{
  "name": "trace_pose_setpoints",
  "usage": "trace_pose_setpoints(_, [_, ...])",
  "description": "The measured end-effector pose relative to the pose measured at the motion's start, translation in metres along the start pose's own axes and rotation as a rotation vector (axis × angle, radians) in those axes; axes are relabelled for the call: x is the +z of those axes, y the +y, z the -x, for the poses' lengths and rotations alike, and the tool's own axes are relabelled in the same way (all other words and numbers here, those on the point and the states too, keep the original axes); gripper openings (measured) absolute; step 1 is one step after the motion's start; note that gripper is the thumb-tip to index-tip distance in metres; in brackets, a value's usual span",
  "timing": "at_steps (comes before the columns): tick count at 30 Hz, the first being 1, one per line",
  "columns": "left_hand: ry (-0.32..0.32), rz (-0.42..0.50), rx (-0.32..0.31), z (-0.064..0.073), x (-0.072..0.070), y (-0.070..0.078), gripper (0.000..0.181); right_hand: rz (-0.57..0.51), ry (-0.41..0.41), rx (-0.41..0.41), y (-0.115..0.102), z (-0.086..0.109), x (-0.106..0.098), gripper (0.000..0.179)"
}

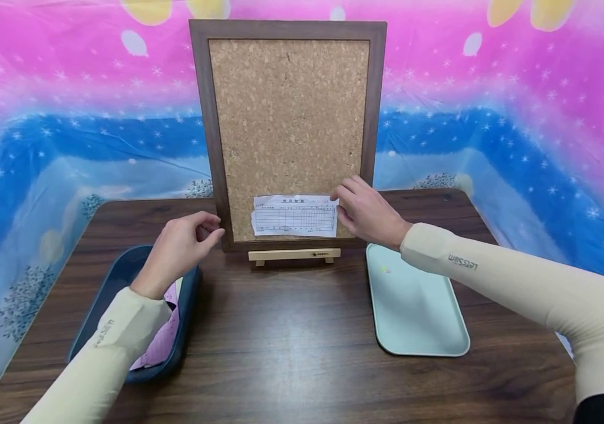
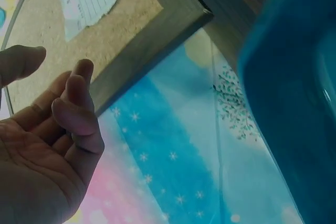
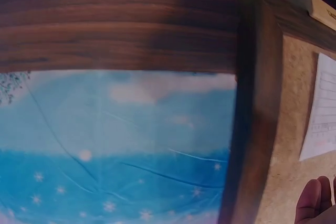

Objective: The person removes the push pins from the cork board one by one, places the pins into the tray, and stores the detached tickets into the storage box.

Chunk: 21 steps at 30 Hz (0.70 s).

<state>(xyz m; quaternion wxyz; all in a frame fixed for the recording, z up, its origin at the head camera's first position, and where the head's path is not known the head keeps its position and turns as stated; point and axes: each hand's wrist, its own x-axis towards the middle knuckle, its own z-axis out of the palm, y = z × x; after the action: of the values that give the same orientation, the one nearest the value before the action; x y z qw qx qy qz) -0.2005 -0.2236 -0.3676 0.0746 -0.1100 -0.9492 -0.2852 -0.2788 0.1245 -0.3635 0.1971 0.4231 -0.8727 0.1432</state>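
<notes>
A white printed form slip (image 1: pixel 294 216) with a ruled grid lies flat against the lower part of a framed cork board (image 1: pixel 288 129). My right hand (image 1: pixel 367 212) is at the slip's right end, its fingertips at the upper right corner and the thumb lower, apart from the index finger. In the right wrist view only a few fingers (image 3: pixel 314 200) show, beside the slip's corner. My left hand (image 1: pixel 180 250) hovers by the board's lower left frame, fingers loosely bent and thumb apart. Nothing lies between them in the left wrist view.
A small wooden easel (image 1: pixel 294 254) supports the board on the dark wood table (image 1: pixel 286 341). At left, under my forearm, a dark blue bin (image 1: pixel 191 306) holds pink papers (image 1: pixel 161 341). A pale green tray (image 1: pixel 418 312) with tiny coloured bits (image 1: pixel 385 270) lies at right.
</notes>
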Motion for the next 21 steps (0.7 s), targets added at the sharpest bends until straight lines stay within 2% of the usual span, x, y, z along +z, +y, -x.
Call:
trace_pose_setpoints(8, [0.001, 0.015, -0.027, -0.016, 0.014, 0.016, 0.033, 0.015, -0.021, 0.019, -0.013, -0.022, 0.008, 0.017])
trace_pose_setpoints(15, [0.044, 0.046, -0.020, -0.030, 0.026, 0.023, 0.030, 0.033, -0.024, 0.031, -0.016, -0.034, 0.012, 0.018])
trace_pose_setpoints(21, [0.047, 0.062, -0.047, -0.037, 0.038, 0.027, 0.031, 0.037, -0.036, 0.039, -0.018, -0.041, 0.020, 0.019])
